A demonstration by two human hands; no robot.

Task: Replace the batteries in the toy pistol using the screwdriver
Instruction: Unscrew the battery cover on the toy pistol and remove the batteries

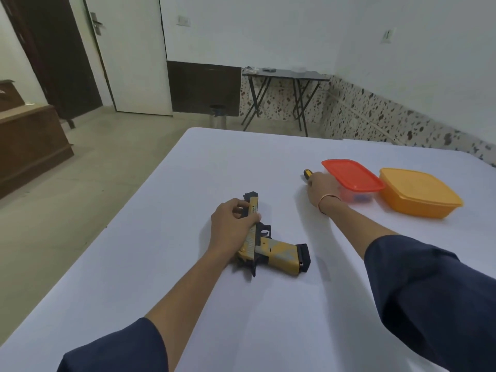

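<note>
A yellow and black toy pistol lies on its side in the middle of the white table, barrel pointing away from me. My left hand is closed over its barrel and slide. Farther right, my right hand covers a screwdriver; only the yellow and black end of its handle shows past my fingers. My fingers curl over it, and the shaft is hidden. No batteries can be made out.
A clear box with a red lid stands just right of my right hand, something blue inside. An orange lidded box sits beside it. Beyond the table are a folding table, a metal bin and a wooden cabinet.
</note>
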